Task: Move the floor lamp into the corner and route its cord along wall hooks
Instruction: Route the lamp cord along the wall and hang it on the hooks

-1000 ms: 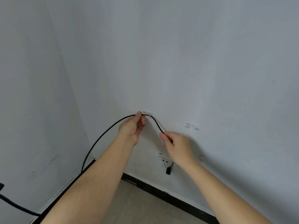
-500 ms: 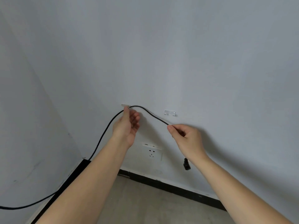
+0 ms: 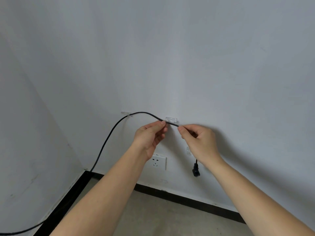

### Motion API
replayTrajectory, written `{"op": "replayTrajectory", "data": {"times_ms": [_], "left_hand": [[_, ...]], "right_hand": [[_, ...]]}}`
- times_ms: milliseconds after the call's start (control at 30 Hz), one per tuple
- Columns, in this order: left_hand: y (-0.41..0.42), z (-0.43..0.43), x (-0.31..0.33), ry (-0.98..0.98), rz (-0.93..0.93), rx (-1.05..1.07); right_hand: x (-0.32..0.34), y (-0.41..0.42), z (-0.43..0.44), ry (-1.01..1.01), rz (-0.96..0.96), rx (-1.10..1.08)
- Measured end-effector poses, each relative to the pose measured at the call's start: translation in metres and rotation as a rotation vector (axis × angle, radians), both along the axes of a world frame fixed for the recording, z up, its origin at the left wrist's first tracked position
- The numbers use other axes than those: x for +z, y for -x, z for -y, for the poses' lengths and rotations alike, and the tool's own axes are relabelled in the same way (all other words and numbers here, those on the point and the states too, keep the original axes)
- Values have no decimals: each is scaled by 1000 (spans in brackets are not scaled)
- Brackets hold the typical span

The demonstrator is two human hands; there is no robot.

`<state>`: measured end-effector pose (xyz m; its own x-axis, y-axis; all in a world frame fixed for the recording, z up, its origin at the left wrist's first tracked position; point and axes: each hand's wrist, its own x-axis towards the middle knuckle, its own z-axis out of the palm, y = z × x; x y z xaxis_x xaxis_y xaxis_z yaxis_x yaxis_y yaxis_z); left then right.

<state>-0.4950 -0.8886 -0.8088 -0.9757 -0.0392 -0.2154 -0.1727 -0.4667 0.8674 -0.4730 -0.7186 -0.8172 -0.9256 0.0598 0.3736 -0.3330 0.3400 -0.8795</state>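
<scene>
A thin black cord (image 3: pixel 109 137) rises from the floor corner, passes through a clear wall hook (image 3: pixel 126 113) and arcs right to a second clear hook (image 3: pixel 171 119). My left hand (image 3: pixel 150 137) pinches the cord just left of that second hook. My right hand (image 3: pixel 199 142) pinches it just right of the hook, so a short taut stretch runs under the hook. The black plug (image 3: pixel 196 170) dangles below my right wrist. A third clear hook (image 3: pixel 188 150) peeks out beside my right hand. The lamp itself is out of view.
A white wall socket (image 3: pixel 159 162) sits low on the wall under my left wrist. A black skirting board (image 3: pixel 187 200) runs along both walls above a beige floor (image 3: pixel 162 220). The room corner is at the left.
My left hand let go at the first hook and slid right along the cord to the second hook. My right hand rose with the cord up to that hook.
</scene>
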Motion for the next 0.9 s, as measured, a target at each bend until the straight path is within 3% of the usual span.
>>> {"op": "replayTrajectory", "data": {"times_ms": [433, 500, 600, 767, 900], "left_hand": [[-4, -9, 8, -108, 11, 80], [-6, -10, 10, -77, -6, 107], [-6, -13, 11, 9, -17, 147], [-9, -20, -2, 69, -59, 182], [-12, -29, -19, 240, -136, 224]], "right_hand": [[19, 15, 6, -223, -214, -180], [3, 12, 0, -184, -126, -182], [-23, 1, -8, 30, 83, -71], [-69, -21, -21, -28, 171, 21], [-93, -30, -29, 87, 336, 71]]}}
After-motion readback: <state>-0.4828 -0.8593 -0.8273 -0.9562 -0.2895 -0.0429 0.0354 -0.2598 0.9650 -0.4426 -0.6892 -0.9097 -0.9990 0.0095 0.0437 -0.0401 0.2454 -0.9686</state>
